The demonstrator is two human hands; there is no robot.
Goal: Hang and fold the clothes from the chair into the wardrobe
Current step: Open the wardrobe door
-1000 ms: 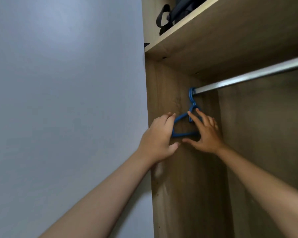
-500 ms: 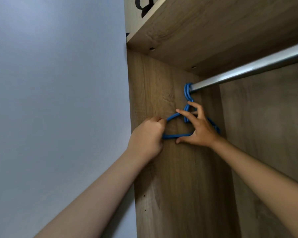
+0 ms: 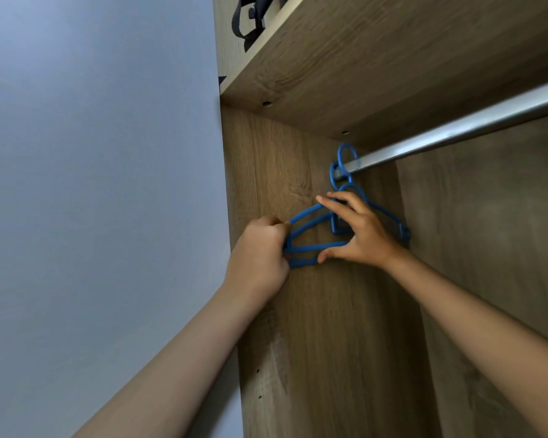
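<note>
Blue plastic hangers [image 3: 307,248] hang from the left end of the metal rail [image 3: 456,134] inside the wooden wardrobe [image 3: 329,343], their hooks [image 3: 342,165] over the rail. My left hand [image 3: 257,257] grips the left corner of the hangers, fingers curled round the bars. On their middle lies my right hand [image 3: 358,235], index finger over the top bar and thumb under the bottom bar. No clothes or chair are in view.
A wooden shelf [image 3: 361,58] runs above the rail, with a dark bag [image 3: 250,17] and its straps at the shelf's left end. A pale blue wall [image 3: 92,184] lies left of the wardrobe's side panel.
My left hand has closed round the hangers' left corner and my right hand has taken hold of their middle. The hangers have separated slightly, one hook now lifted above the rail.
</note>
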